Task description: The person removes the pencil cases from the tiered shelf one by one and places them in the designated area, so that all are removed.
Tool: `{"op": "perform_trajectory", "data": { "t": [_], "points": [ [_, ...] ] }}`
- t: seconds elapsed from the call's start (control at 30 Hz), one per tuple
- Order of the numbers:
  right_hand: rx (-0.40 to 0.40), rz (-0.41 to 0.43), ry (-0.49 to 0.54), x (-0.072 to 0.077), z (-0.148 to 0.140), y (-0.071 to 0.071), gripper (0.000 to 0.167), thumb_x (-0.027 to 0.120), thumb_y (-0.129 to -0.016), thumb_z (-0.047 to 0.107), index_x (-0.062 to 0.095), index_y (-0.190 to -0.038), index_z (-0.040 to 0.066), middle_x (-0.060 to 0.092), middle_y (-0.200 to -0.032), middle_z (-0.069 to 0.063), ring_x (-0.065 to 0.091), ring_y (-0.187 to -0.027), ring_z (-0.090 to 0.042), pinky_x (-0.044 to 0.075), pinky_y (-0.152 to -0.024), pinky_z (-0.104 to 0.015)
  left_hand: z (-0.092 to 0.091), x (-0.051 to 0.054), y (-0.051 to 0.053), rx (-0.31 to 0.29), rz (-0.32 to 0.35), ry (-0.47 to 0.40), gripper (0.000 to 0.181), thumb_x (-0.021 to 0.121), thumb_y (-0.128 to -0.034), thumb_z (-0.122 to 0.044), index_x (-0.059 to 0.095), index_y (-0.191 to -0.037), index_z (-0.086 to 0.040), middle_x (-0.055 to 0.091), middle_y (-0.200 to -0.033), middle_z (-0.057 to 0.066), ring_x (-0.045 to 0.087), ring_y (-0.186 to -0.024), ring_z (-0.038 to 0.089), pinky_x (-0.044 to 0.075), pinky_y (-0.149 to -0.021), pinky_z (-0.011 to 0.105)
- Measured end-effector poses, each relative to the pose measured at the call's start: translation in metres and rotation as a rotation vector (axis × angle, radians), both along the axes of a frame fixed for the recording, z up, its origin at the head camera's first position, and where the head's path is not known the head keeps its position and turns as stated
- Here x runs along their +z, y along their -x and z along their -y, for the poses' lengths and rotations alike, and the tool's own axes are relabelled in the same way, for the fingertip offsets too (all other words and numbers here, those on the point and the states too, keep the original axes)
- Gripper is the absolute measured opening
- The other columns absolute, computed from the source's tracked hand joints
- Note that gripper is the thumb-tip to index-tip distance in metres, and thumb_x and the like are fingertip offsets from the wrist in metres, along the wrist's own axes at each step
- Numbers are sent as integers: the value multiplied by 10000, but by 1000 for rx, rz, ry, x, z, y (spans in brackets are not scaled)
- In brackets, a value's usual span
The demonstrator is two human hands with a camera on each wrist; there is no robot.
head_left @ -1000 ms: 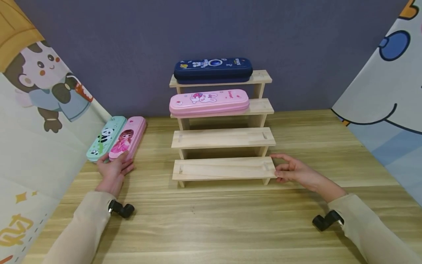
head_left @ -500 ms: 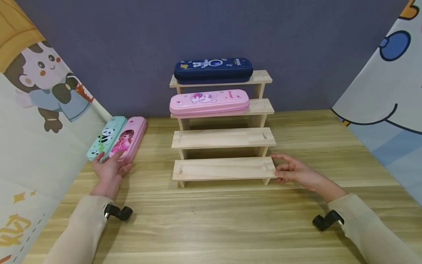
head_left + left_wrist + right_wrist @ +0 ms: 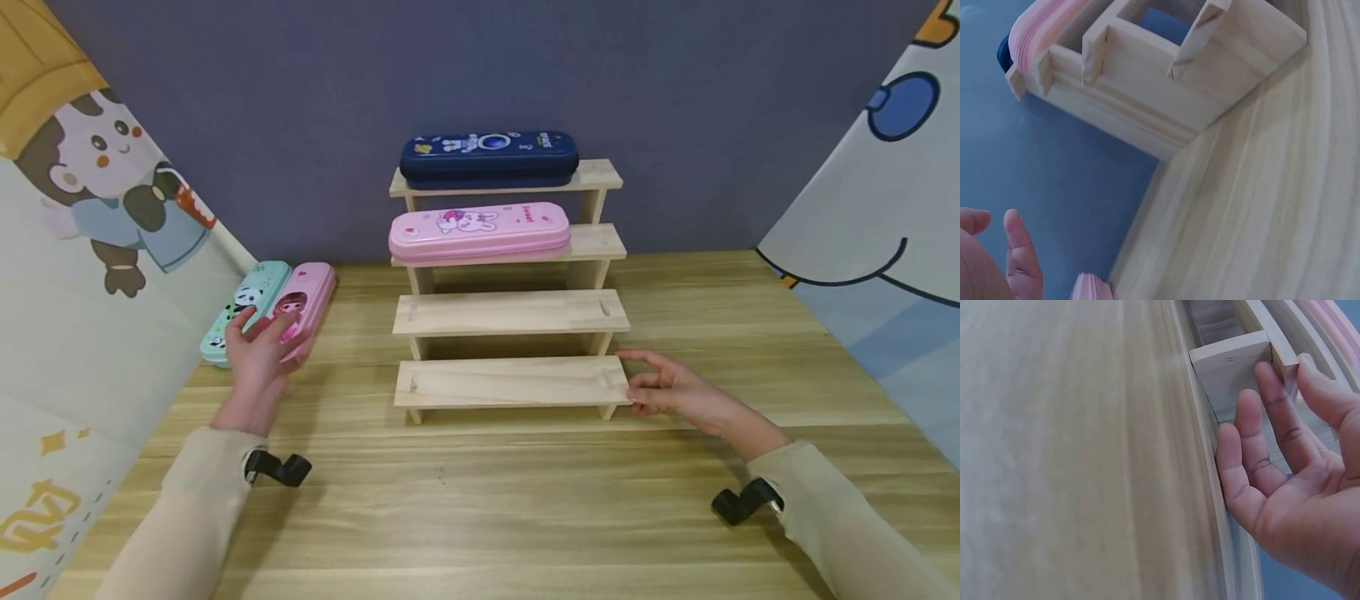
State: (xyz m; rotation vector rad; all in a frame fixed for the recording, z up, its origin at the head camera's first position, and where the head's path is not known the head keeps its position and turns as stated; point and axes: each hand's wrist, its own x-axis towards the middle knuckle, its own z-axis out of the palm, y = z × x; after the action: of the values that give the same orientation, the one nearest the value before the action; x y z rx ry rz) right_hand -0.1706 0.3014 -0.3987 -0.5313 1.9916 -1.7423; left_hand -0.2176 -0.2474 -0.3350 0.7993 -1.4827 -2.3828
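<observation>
In the head view my left hand point(image 3: 262, 354) is over the lower part of the pink doll case point(image 3: 315, 292) and the green panda case point(image 3: 272, 273), thumb and fingers apart; the left wrist view shows nothing between them. Those cases lie side by side at the table's left. My right hand point(image 3: 678, 398) pinches the right end of the lowest shelf of the wooden stand point(image 3: 510, 383); the right wrist view shows the thumb point(image 3: 1319, 387) and a finger at the board's corner. A dark blue space case point(image 3: 487, 167) lies on the top shelf, a pink rabbit case point(image 3: 480, 235) on the second.
The wood-grain table point(image 3: 480, 508) runs up to a dark back wall point(image 3: 675, 108). Printed cartoon panels stand at the left point(image 3: 67, 333) and right point(image 3: 885, 217). The stand's two lower shelves hold no case.
My left hand has moved up from the near ends of the two cases, and its fingers have spread from them. My right hand keeps its hold on the stand.
</observation>
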Motion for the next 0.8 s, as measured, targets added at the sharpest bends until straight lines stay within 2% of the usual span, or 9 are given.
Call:
{"op": "perform_trajectory", "data": {
  "t": [0.17, 0.37, 0.53, 0.8],
  "points": [
    [-3, 2, -6, 0, 1, 1, 567, 562, -1009, 37, 335, -1511, 171, 694, -1053, -18, 685, -894, -197, 606, -795, -344, -11, 6, 4, -10, -60, 2, 753, 823, -829, -116, 341, -1376, -301, 385, -1193, -57, 670, -659, 175, 547, -502, 232],
    [6, -1, 3, -1, 1, 1, 526, 557, -1010, 28, 413, -1420, 324, 693, -1049, -18, 688, -895, -201, 607, -795, -345, -27, 15, 8, -69, -102, 15, 683, 770, -881, -123, 330, -1378, -282, 409, -1192, -52, 677, -616, 154, 530, -453, 230],
    [5, 0, -1, -1, 1, 1, 545, 556, -1011, 33, 377, -1481, 243, 689, -1046, -20, 687, -898, -207, 606, -798, -347, -41, 21, 12, -157, -143, 42, 702, 765, -892, -164, 305, -1410, -277, 367, -1202, -53, 681, -632, 150, 522, -467, 231],
    [16, 1, 20, -3, -1, 1, 530, 548, -1011, 18, 412, -1437, 304, 689, -1033, -14, 688, -883, -198, 607, -790, -339, -65, 32, 16, -334, -219, 115, 627, 688, -952, -174, 287, -1424, -274, 393, -1206, -46, 676, -685, 158, 526, -501, 222]
  ]
}}
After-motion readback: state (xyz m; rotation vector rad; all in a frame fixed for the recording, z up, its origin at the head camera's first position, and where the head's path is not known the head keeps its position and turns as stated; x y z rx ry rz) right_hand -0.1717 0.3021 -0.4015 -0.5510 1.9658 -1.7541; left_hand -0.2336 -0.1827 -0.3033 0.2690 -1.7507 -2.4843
